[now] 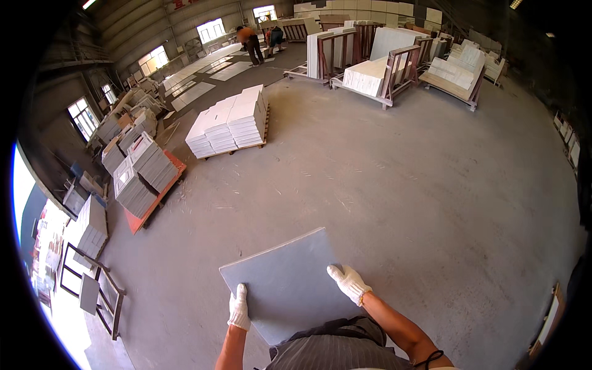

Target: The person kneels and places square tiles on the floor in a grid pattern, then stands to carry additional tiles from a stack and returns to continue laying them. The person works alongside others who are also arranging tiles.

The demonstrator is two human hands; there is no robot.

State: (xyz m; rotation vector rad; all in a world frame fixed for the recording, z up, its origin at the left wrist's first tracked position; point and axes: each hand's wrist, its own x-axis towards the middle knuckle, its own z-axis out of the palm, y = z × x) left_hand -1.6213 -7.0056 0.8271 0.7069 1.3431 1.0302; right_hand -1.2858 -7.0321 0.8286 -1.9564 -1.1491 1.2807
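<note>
A square grey stone slab (287,280) is held in front of my body, tilted, its far edge pale and thin. My left hand (239,307), in a white knitted glove, grips the slab's left edge with the thumb on its upper face. On the opposite edge my right hand (349,284), gloved the same way, closes on the slab, its thumb also on top. The other fingers of both hands are hidden under the slab. Its near edge disappears behind my dark striped clothing.
White slabs (229,120) lie stacked on a pallet ahead. To the left, more stacks (143,172) rest on an orange pallet (139,220), near a dark metal frame (111,302). Racks (401,74) hold slabs at the far right. Two people (250,44) bend over floor slabs far off.
</note>
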